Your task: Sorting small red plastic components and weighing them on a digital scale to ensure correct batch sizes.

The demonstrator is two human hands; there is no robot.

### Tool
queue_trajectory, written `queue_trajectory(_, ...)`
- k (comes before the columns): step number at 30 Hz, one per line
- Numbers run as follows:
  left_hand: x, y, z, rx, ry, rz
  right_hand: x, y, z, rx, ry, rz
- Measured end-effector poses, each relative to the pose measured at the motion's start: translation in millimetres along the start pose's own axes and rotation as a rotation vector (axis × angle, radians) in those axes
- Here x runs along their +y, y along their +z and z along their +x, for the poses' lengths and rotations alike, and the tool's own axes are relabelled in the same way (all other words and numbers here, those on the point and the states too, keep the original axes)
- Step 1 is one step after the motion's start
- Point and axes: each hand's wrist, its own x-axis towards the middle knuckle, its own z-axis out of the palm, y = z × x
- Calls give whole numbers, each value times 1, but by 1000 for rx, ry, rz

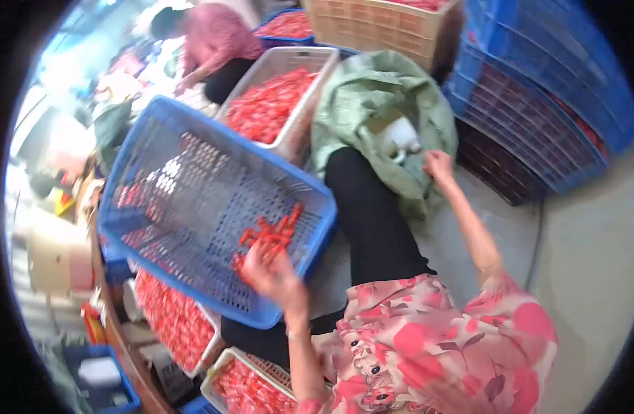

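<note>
Several red pieces [284,226] lay beside our left hand [267,270] in a blue crate [210,207]; a green sack [348,103] sat near our right hand [438,165]. We couldn't tell either grip.

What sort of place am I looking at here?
Probably a sorting or packing workshop: a white plastic crate heaped with small red pieces, stacked blue plastic crates, and an open green woven-looking sack suggest it.
</note>
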Motion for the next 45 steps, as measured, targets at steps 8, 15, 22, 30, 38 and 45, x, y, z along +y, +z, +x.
queue_trajectory(8, 62, 270, 61, -475, 538, 356, 55, 61, 74, -22, 333, 287)
queue_trajectory(15, -12, 353, 81, -434, 655, 1058, 68, 103, 69, -17, 422, 483)
queue_trajectory(22, -41, 355, 83, -486, 367, 258, 42, 130, 44, 106, 560, 643)
queue_trajectory(30, -11, 343, 88, -492, 95, -238, 35, 74, 121, 539, -217, -98)
queue_trajectory(38, -7, 342, 78, -560, 226, -489, -40, -74, 125, 87, 50, -400)
queue_trajectory(45, -12, 333, 81, -602, 445, -615, 99, 77, 103, 227, -345, -73)
